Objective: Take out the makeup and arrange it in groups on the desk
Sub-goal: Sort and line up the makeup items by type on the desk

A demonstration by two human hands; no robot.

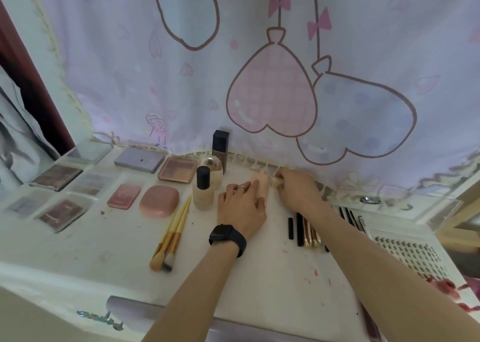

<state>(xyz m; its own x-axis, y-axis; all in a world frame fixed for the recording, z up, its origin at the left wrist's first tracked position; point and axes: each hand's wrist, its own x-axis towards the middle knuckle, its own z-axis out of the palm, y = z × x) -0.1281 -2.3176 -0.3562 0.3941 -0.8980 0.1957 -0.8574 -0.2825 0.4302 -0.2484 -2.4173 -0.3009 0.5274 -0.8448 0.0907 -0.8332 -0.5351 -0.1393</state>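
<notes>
On the white desk, my left hand lies beside a peach-coloured tube, its fingers touching the tube's left side. My right hand pinches a small pale item at the tube's right, near the curtain hem. Left of them stand foundation bottles and a tall dark bottle. Palettes and compacts lie in rows at the left. Two gold-handled brushes lie in front of the bottles. Black and gold pencils and sticks lie under my right forearm.
A pink-and-lilac curtain hangs along the desk's back edge. A tray of false lashes and a clear acrylic box are at the right. A silver pouch sits at the front edge. Red smears mark the desk's right corner.
</notes>
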